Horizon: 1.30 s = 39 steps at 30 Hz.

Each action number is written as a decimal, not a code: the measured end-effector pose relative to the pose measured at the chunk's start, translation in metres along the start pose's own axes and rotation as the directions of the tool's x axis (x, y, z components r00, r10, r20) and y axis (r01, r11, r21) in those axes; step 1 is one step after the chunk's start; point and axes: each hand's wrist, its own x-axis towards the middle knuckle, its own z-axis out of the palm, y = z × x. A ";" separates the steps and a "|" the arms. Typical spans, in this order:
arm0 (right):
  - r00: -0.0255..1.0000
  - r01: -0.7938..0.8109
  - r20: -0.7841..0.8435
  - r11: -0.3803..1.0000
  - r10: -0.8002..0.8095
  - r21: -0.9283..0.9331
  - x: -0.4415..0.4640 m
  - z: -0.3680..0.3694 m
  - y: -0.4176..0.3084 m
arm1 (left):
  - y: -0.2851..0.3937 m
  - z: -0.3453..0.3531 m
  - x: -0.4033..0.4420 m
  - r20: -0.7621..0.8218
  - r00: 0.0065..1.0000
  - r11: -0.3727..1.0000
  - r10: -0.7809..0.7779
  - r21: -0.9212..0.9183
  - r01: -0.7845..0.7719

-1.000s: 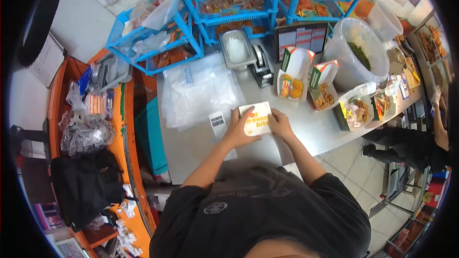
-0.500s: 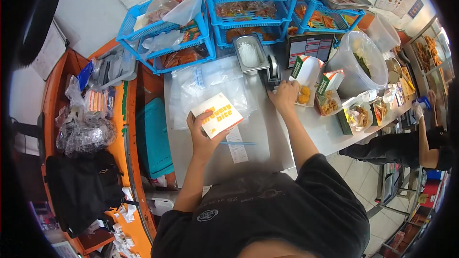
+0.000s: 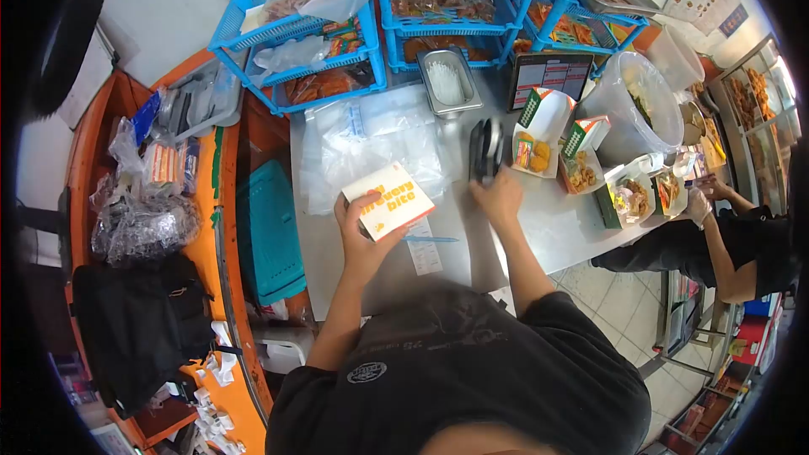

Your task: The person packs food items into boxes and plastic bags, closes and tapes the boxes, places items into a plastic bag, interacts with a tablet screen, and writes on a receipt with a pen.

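My left hand (image 3: 364, 226) is closed around a white lidded food box (image 3: 392, 199) with yellow lettering, tilted above the steel counter (image 3: 455, 265). My right hand (image 3: 499, 198) grips the near end of a black stapler (image 3: 486, 150), blurred by motion; its fingers are partly hidden. Beneath the box lie a paper receipt (image 3: 424, 257) and a blue pen (image 3: 432, 239). Clear plastic bags (image 3: 371, 147) are spread behind it. To the right, an open food box (image 3: 539, 131) contains fried pieces and a red-orange packet. Beside it stands another open box (image 3: 581, 160) with fried food.
Blue stacked baskets (image 3: 459, 0) line the back. A metal container (image 3: 449, 80) of white contents stands before them, near a tablet (image 3: 549, 80). A large clear tub (image 3: 636, 101) and more filled boxes (image 3: 628, 200) occupy the right, where a co-worker's gloved hand (image 3: 698, 206) reaches in.
My right hand has drawn the stapler nearer to me. A red-orange packet now shows in the open box. The co-worker's hands have moved in towards the filled boxes.
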 end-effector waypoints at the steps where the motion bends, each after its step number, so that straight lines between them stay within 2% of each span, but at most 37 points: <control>1: 0.998 0.028 0.048 1.000 -0.029 0.014 -0.016 -0.008 -0.004 | -0.005 0.001 -0.002 0.010 1.000 1.000 0.016 0.023 -0.016; 2: 0.993 0.052 0.104 0.998 -0.055 0.025 -0.027 -0.011 -0.006 | -0.007 0.002 -0.006 0.023 0.999 0.999 0.023 0.046 -0.024; 5: 0.986 0.157 0.047 0.984 -0.161 0.082 -0.025 -0.003 -0.014 | 0.005 0.003 -0.003 0.021 0.998 0.997 -0.062 -0.052 0.063; 9: 0.978 0.131 0.160 0.991 -0.135 0.039 -0.012 -0.022 -0.027 | 0.005 0.002 -0.003 -0.012 0.998 0.994 -0.055 -0.090 0.054; 10: 0.983 0.182 0.025 0.983 -0.183 0.039 -0.016 -0.021 -0.021 | 0.003 0.003 -0.004 -0.027 0.998 0.994 -0.057 -0.098 0.054; 11: 0.986 0.161 0.007 0.958 -0.168 0.238 -0.016 -0.016 -0.014 | 0.002 0.004 -0.004 -0.045 0.997 0.993 -0.058 -0.108 0.053; 13: 0.992 0.109 -0.011 0.794 -0.128 0.598 -0.015 0.002 0.005 | -0.002 0.004 -0.005 -0.056 0.995 0.992 -0.080 -0.105 0.074; 15: 0.972 -0.155 0.234 0.756 0.002 0.636 0.002 0.030 0.018 | -0.005 0.003 -0.005 -0.049 0.994 0.990 -0.094 -0.110 0.088; 16: 0.943 -0.266 0.332 0.689 0.038 0.675 0.004 0.030 0.019 | -0.006 0.003 -0.003 -0.040 0.995 0.990 -0.091 -0.116 0.086; 17: 0.902 -0.378 0.426 0.615 0.074 0.692 0.006 0.031 0.020 | -0.007 0.003 -0.005 -0.030 0.995 0.989 -0.091 -0.121 0.086; 19: 0.823 -0.547 0.565 0.351 0.060 0.760 0.003 0.012 0.008 | -0.009 0.007 -0.008 -0.038 0.983 0.964 -0.181 -0.206 0.169; 20: 0.911 -0.389 0.413 0.391 0.025 0.834 -0.005 0.022 0.012 | -0.009 0.008 -0.006 -0.041 0.975 0.948 -0.219 -0.248 0.202; 22: 0.995 -0.044 0.079 0.461 -0.058 0.886 -0.030 0.041 0.028 | 0.000 0.010 0.002 0.030 0.923 0.782 -0.385 -0.520 0.343; 23: 0.993 0.120 -0.083 0.585 -0.089 0.802 -0.032 0.046 0.031 | 0.002 0.011 0.004 0.087 0.884 0.658 -0.460 -0.635 0.405; 25: 0.904 0.395 -0.366 0.763 -0.222 0.512 -0.038 0.046 0.023 | 0.000 0.016 0.008 0.151 0.843 0.543 -0.517 -0.703 0.459; 29: 0.928 0.365 -0.250 0.814 -0.277 0.452 -0.039 0.020 0.020 | 0.016 0.021 0.021 0.272 0.785 0.343 -0.557 -0.785 0.516; 30: 0.899 0.412 -0.336 0.804 -0.281 0.429 -0.042 0.015 0.018 | 0.016 0.026 0.022 0.256 0.799 0.385 -0.544 -0.771 0.508; 32: 0.925 0.372 -0.207 0.654 -0.317 0.659 -0.054 -0.033 -0.012 | 0.016 0.036 0.023 0.237 0.820 0.439 -0.521 -0.750 0.495; 33: 0.930 0.324 -0.142 0.571 -0.340 0.754 -0.061 -0.054 -0.025 | 0.017 0.042 0.021 0.236 0.826 0.460 -0.512 -0.737 0.496; 34: 0.910 0.130 0.040 0.377 -0.412 0.917 -0.065 -0.062 -0.030 | 0.020 0.048 0.020 0.209 0.829 0.490 -0.519 -0.722 0.489; 37: 0.844 0.196 0.041 0.379 -0.535 0.904 -0.065 -0.074 -0.046 | 0.021 0.062 0.014 0.208 0.885 0.625 -0.416 -0.642 0.444; 38: 0.878 0.161 0.048 0.389 -0.476 0.907 -0.066 -0.069 -0.047 | 0.024 0.065 0.009 0.124 0.922 0.790 -0.366 -0.483 0.379; 39: 0.891 0.155 0.080 0.465 -0.446 0.871 -0.066 -0.071 -0.046 | 0.028 0.068 0.003 0.053 0.954 0.909 -0.294 -0.293 0.296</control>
